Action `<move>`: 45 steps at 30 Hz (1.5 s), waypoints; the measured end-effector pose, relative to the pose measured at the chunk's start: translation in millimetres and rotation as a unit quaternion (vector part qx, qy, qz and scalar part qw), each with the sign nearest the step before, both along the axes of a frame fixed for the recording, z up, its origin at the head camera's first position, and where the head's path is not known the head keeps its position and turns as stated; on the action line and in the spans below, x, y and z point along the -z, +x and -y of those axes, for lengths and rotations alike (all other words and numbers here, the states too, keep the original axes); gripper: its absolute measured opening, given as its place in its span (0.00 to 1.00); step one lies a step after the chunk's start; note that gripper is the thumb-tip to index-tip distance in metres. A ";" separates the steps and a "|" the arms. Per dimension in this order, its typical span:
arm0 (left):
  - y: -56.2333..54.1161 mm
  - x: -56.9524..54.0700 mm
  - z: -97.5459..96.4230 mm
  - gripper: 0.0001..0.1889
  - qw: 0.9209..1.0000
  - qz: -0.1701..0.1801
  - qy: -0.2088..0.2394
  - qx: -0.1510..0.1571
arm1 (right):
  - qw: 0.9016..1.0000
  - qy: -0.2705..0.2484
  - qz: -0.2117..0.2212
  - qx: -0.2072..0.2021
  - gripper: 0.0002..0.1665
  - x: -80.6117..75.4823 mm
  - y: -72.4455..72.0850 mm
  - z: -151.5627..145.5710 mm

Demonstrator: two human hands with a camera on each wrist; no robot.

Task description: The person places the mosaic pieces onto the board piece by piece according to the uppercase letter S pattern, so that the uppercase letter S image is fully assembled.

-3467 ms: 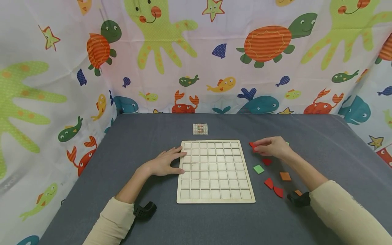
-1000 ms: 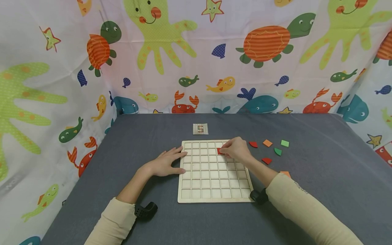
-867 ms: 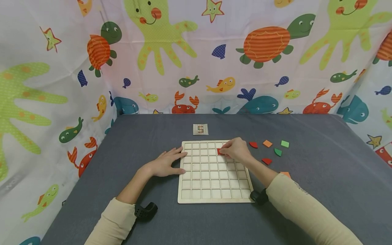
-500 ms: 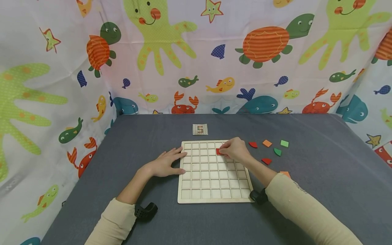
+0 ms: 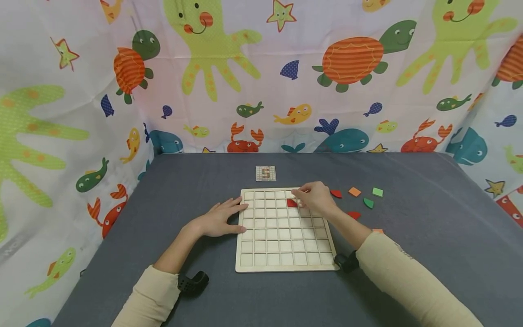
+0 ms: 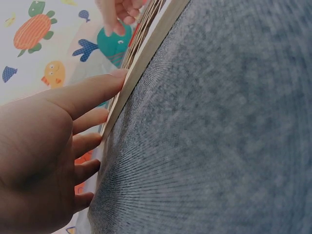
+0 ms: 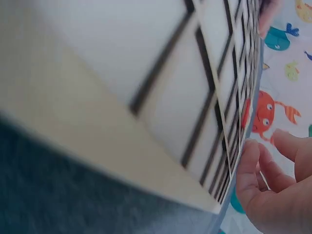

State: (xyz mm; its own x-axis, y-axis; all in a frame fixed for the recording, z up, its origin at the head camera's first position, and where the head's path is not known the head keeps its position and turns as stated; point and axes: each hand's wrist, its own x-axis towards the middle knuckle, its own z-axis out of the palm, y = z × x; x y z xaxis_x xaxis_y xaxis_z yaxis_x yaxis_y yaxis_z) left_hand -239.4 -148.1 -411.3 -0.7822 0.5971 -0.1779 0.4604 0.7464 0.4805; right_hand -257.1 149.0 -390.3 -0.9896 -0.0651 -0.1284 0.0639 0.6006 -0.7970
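Note:
A wooden grid board [image 5: 267, 268] lies flat on the table. My left hand [image 5: 218, 219] rests along its left edge with fingers spread; in the left wrist view the thumb [image 6: 100, 92] touches the board's side [image 6: 146, 56]. A red quarter-round tile [image 5: 292, 203] sits in a cell of the second row from the far edge. Just right of it, over the board, is my right hand [image 5: 315, 198], fingers loosely bent. In the right wrist view, this hand's thumb and fingers stand apart with nothing between them, and the red tile [image 7: 245, 113] lies beyond.
Right of the board lie two red tiles [image 5: 336, 194], [image 5: 353, 215], an orange square [image 5: 354, 191], a light green square [image 5: 377, 192] and a green quarter-round tile [image 5: 368, 203]. Another orange tile [image 5: 377, 230] is partly behind the right sleeve. A small patterned card [image 5: 265, 173] lies behind the board.
My right hand carried the red tile from the right of the board to a cell, pressed there, then let go and shifted slightly away. The left hand stayed at the board's edge.

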 end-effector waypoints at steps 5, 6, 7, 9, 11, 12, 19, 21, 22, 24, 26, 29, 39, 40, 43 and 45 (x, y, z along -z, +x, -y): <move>1.2 -1.9 1.9 0.40 1.000 0.005 -0.001 -0.010 | 0.999 -0.051 0.011 -0.004 0.28 -8.4 -4.1 -11.6; 1.1 -2.0 2.0 0.40 1.000 0.006 -0.001 -0.011 | 0.998 -0.058 0.011 -0.006 0.29 -10.0 -5.4 -14.7; 1.1 -2.2 2.0 0.40 1.000 0.007 0.000 -0.012 | 0.998 -0.065 0.011 -0.009 0.31 -11.3 -7.2 -18.4; 0.6 -2.3 1.7 0.40 1.000 0.006 -0.001 -0.013 | 0.997 -0.078 0.014 -0.011 0.34 -15.0 -10.3 -25.7; 0.1 -2.2 1.3 0.40 1.000 0.005 -0.002 -0.013 | 0.995 -0.096 0.017 -0.008 0.35 -18.7 -13.0 -33.2; -0.2 -2.0 1.2 0.40 1.000 0.005 -0.003 -0.012 | 0.994 -0.107 0.020 -0.007 0.36 -20.9 -13.8 -37.2; -0.5 -2.0 0.1 0.40 1.000 0.006 -0.003 -0.012 | 0.981 -0.190 0.027 -0.023 0.42 -35.2 -15.8 -66.8; -0.3 -2.3 -0.1 0.40 1.000 0.006 -0.002 -0.012 | 0.979 -0.202 0.025 -0.028 0.44 -37.2 -16.4 -75.5; -0.1 -2.4 -0.1 0.40 1.000 0.007 -0.002 -0.013 | 0.978 -0.207 0.024 -0.028 0.45 -37.8 -16.9 -80.1; 0.0 -2.4 0.2 0.40 1.000 0.007 -0.002 -0.013 | 0.977 -0.211 0.025 -0.029 0.47 -37.9 -18.3 -89.1; 0.3 -2.1 0.4 0.40 1.000 0.007 -0.001 -0.012 | 0.975 -0.217 0.029 -0.022 0.49 -36.7 -20.2 -98.1; 0.4 -1.6 1.1 0.40 1.000 0.008 -0.001 -0.010 | 0.972 -0.231 0.043 -0.005 0.50 -32.5 -23.4 -110.7; -0.8 0.0 1.4 0.40 1.000 0.006 0.001 -0.006 | 0.974 -0.209 0.077 0.035 0.42 -12.4 -28.8 -143.6; -0.8 0.3 1.3 0.40 1.000 0.006 0.002 -0.005 | 0.975 -0.205 0.081 0.032 0.40 -11.0 -28.9 -145.9; -0.8 1.1 1.0 0.40 1.000 0.007 0.004 -0.004 | 0.978 -0.190 0.090 0.018 0.34 -7.1 -28.8 -152.3; -0.7 1.6 0.7 0.39 1.000 0.010 0.006 -0.004 | 0.982 -0.170 0.088 0.003 0.32 -5.0 -28.1 -155.9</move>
